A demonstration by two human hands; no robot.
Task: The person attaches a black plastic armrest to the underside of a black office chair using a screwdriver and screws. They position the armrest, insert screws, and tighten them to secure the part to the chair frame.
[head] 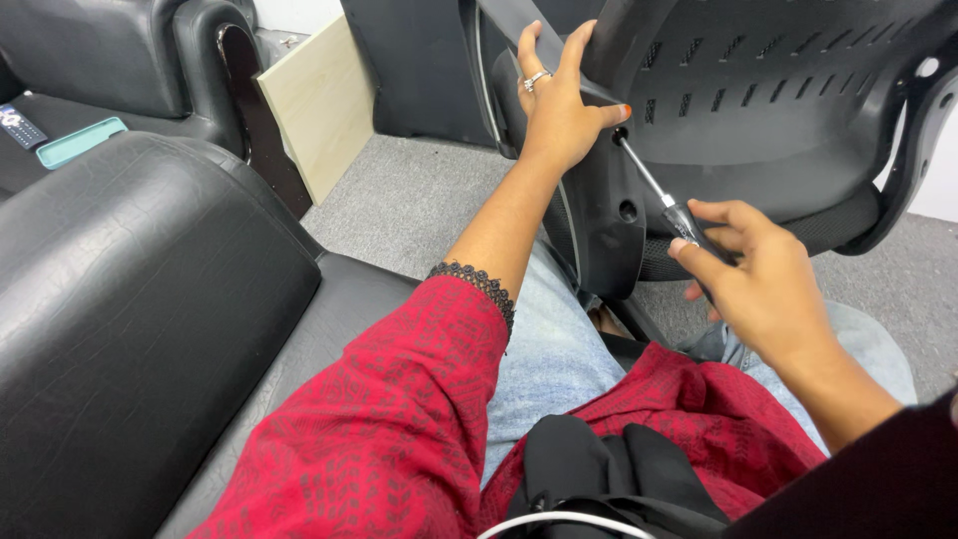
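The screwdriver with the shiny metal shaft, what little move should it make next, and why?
Probably a slow turn in place. The slim metal-shafted screwdriver has its tip at a small hole in the black plastic chair part, and the right hand grips its dark handle. The left hand grips the chair part's edge, so it looks braced. Whether the tip sits on a screw cannot be seen.

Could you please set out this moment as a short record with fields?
Left hand: left hand grips the edge of the black plastic chair back.
Right hand: right hand holds a screwdriver with a metal shaft and dark handle.
Tool tip: set in a hole in the chair frame beside the left thumb.
Seat: person sits on a black leather sofa.
Floor: grey carpet.
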